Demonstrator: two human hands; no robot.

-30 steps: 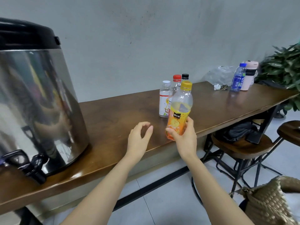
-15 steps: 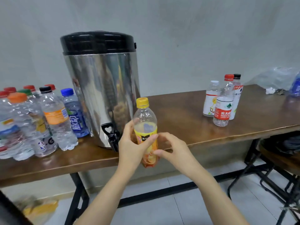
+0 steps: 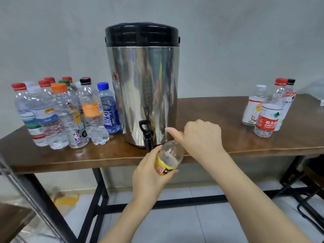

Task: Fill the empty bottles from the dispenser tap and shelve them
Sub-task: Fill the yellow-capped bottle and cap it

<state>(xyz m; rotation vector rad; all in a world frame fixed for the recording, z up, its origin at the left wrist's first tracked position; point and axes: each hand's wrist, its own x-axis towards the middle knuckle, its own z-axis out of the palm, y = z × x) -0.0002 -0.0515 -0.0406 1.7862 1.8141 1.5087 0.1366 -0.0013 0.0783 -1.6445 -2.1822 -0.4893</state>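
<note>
Grey wall, long brown desk (image 3: pixel 210 111) on a black frame. The steel dispenser (image 3: pixel 142 85) stands mid-desk at the front edge, so its black tap (image 3: pixel 147 135) overhangs the edge and a bottle fits beneath. A capped bottle cluster (image 3: pixel 61 116) crowds the left end, probably the filled ones kept apart. Three bottles (image 3: pixel 268 109) wait at the right end, likely the next to fill.

The yellow-label bottle (image 3: pixel 168 158) is held off the desk, just in front of the front edge and below the tap, tilted with its top towards the dispenser. The left hand (image 3: pixel 149 178) is wrapped round the labelled body to steady it. The right hand (image 3: pixel 201 137) is curled over the top with its thumb out. The cap is hidden, so this is probably unscrewing.

Versus half a second ago: the bottle was upright with its yellow cap showing, and the right fingers were low on the body. Now it is tilted, the right hand is on top, and the dispenser is centred in view.
</note>
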